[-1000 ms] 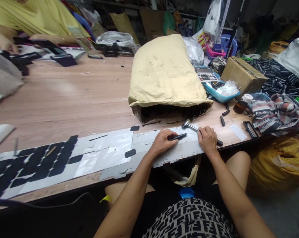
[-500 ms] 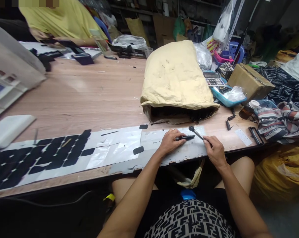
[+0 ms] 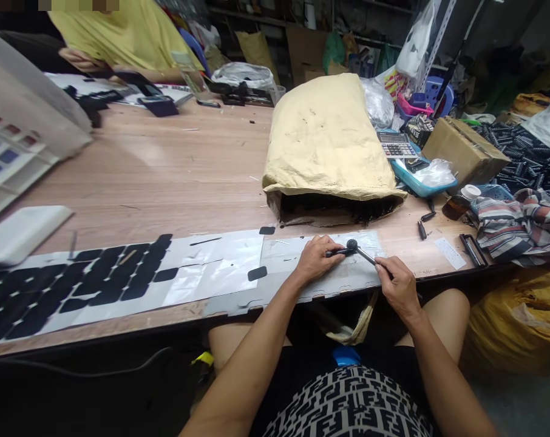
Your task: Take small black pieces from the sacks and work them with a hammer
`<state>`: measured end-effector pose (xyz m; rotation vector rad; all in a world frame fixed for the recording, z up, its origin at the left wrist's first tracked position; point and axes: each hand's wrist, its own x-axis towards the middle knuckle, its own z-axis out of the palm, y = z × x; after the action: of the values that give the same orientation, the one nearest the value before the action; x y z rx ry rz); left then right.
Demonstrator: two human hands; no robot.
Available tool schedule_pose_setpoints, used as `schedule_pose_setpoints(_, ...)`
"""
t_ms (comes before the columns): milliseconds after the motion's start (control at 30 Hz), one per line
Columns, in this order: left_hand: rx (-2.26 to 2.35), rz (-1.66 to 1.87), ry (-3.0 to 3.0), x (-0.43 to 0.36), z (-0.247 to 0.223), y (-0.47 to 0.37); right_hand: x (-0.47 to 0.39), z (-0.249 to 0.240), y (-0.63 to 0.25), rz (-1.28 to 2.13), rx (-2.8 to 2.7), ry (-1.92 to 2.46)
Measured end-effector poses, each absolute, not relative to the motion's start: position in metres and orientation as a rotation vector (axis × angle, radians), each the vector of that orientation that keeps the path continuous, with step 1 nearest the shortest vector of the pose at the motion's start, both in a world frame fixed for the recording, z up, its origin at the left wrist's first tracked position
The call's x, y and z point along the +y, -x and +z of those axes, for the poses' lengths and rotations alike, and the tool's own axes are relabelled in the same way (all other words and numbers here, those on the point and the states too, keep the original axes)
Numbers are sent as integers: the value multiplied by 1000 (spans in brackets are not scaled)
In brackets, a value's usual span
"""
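My left hand (image 3: 319, 258) is closed on a slim black part (image 3: 341, 251), holding it down on the grey board (image 3: 293, 273) at the table's front edge. Closed around a thin metal handle, my right hand (image 3: 397, 280) grips a small hammer (image 3: 366, 255) with a round black head. That head overlaps the right end of the black part; whether they touch I cannot tell. To the left lies a white sheet (image 3: 197, 285), partly covered by rows of flat black rounded pieces (image 3: 133, 267). Two similar black pieces lie nearer my left hand.
A big yellow paper sack (image 3: 325, 139), mouth facing me, stands behind my hands. On the right are a calculator (image 3: 397, 145), a blue basket (image 3: 427, 182), a brown bottle (image 3: 457, 203) and a striped cloth (image 3: 507, 224). Across the table sits a person in a yellow top (image 3: 124, 36).
The hammer's head has come down onto or right over the black part's end. My left hand stays in place. The whole view has shifted slightly.
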<state>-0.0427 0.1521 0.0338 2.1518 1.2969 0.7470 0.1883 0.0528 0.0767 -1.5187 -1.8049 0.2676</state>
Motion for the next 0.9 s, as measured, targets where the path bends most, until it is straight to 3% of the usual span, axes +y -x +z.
schedule_pose_setpoints(300, 1284, 721, -2148, 153, 37, 43, 61, 71, -181, 229, -1920, 1533)
schedule_pose_setpoints(600, 1264, 718, -2118, 150, 40, 46, 106, 51, -213, -185, -1860, 1791)
schedule_pose_setpoints(900, 1034, 714, -2191, 127, 49, 51, 105, 44, -213, -239, -1876, 1868)
